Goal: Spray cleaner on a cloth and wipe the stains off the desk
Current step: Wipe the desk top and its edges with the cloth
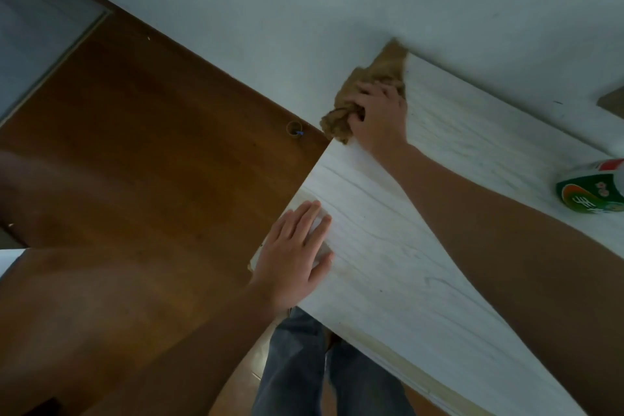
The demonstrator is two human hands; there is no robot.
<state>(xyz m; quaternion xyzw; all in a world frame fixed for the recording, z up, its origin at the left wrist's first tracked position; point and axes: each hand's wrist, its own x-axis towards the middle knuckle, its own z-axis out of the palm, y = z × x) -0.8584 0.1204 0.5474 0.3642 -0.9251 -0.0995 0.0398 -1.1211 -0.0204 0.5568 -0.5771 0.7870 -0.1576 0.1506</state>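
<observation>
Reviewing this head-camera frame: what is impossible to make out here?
Head view: any stains under the cloth, hidden by it and the right hand gripping it on the desk.
Head view: the green and white container, cut off by the right edge; label blurred, contents unknown.
Head view: the small round object on the floor, too small to identify.
Head view: desk beneath the left hand, covered by its flat palm.

The right hand (378, 115) grips a crumpled tan-brown cloth (374, 67) and holds it on the far corner of the white wood-grain desk (422, 246), against the pale wall (304, 10). The left hand (293, 253) lies flat with straight fingers at the desk's near left edge. A green, white and red labelled container (591, 191) sits on the desk, well to the right.
</observation>
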